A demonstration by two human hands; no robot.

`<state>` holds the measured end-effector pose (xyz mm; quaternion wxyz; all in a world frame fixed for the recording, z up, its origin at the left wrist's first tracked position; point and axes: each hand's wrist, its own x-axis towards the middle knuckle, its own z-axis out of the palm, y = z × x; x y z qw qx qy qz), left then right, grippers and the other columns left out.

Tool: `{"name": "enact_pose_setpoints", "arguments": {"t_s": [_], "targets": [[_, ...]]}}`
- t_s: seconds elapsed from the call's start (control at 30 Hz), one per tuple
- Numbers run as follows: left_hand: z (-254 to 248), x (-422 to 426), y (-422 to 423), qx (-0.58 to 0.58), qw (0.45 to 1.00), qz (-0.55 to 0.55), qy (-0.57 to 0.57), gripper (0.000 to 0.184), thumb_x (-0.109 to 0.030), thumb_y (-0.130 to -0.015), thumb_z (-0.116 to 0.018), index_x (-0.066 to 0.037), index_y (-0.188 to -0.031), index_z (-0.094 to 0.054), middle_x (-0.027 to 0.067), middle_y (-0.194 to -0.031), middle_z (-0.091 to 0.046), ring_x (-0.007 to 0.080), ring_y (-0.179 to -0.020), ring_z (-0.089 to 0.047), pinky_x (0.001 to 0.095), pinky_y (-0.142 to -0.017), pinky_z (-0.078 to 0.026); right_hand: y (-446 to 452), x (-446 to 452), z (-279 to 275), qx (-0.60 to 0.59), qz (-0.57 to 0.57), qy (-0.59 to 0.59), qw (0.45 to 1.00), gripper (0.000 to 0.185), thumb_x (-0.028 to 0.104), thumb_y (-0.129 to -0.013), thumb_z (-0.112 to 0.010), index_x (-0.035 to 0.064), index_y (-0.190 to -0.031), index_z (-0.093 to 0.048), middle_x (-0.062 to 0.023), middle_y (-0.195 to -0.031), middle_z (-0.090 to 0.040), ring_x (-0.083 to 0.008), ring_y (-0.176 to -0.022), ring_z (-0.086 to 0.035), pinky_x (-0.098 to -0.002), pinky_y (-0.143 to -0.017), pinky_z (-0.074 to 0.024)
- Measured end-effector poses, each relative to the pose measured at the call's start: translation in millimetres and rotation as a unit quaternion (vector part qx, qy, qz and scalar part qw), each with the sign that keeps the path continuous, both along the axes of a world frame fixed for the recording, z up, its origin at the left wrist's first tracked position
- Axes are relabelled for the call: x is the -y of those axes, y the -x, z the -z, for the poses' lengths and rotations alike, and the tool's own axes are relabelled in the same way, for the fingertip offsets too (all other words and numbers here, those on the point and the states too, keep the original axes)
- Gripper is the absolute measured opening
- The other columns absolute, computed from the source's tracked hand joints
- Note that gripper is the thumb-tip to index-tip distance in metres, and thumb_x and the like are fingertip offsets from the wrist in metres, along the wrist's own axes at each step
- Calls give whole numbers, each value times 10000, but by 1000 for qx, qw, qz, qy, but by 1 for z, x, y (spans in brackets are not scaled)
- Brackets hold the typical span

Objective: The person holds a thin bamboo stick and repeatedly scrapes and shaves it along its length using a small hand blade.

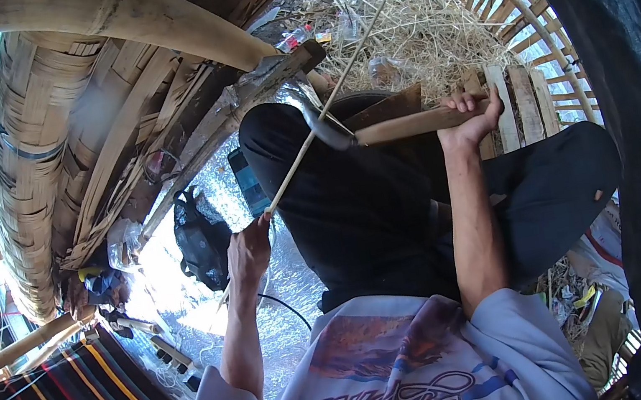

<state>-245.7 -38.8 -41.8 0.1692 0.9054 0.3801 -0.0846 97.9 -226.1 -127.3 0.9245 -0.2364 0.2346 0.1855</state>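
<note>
My left hand (249, 253) is closed around the lower end of a long, thin bamboo stick (294, 168), which slants up and away to the right. In my right hand (473, 120) is the pale wooden handle of a curved knife (398, 128), my fingers wrapped over it and the thumb pointing up. The knife's dark, hooked blade reaches left and meets the stick near its middle, above my raised knee. Whether the edge bites into the stick cannot be made out. Both forearms are bare below short sleeves.
Dry straw and shavings (429, 38) cover the ground ahead, with plastic bottles among them. A woven bamboo wall (37, 179) and a thick bamboo pole (128, 12) stand at the left. A black bag (200, 237) lies on a silvery sheet. Bamboo slats (532, 20) fence the right.
</note>
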Motion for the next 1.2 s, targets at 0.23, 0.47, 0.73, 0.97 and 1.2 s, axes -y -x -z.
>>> {"name": "enact_pose_setpoints", "arguments": {"t_s": [0.23,0.47,0.73,0.97,1.2], "targets": [[2,1,1,9,1000,-15,12,376,-340,-956,-439,-46,-792,-608,212,-634,-578,422,-602,-569,479,-510,-428,0,-3,-8,5,19,-2,1000,344,410,-844,-530,143,-643,-448,38,-518,-354,-94,-468,-364,-248,-497,-343],[-5,2,-6,-9,998,-56,38,391,-359,-957,-429,-54,-807,-622,208,-647,-582,424,-613,-570,481,-515,-425,0,1,-9,28,-43,7,999,380,390,-837,-534,136,-584,-407,37,-514,-354,-118,-485,-388,-248,-532,-359],[-4,2,-7,0,1000,-22,14,338,-317,-957,-441,-63,-836,-627,198,-628,-580,412,-595,-575,468,-499,-434,3,-1,-15,35,-68,-9,997,327,368,-829,-562,135,-644,-428,36,-514,-335,-102,-491,-382,-244,-506,-349],[1,3,-1,13,1000,-5,-10,367,-337,-955,-445,-54,-811,-630,212,-619,-573,421,-587,-570,480,-493,-424,5,-1,-7,41,-81,-13,996,315,380,-823,-563,146,-660,-430,35,-528,-351,-99,-489,-376,-245,-515,-356],[5,3,1,17,1000,-11,-10,375,-350,-953,-447,-52,-819,-632,211,-636,-582,424,-613,-575,484,-516,-434,7,0,2,41,-77,-41,995,336,393,-831,-555,148,-650,-413,41,-518,-333,-87,-493,-382,-256,-515,-369]]}}
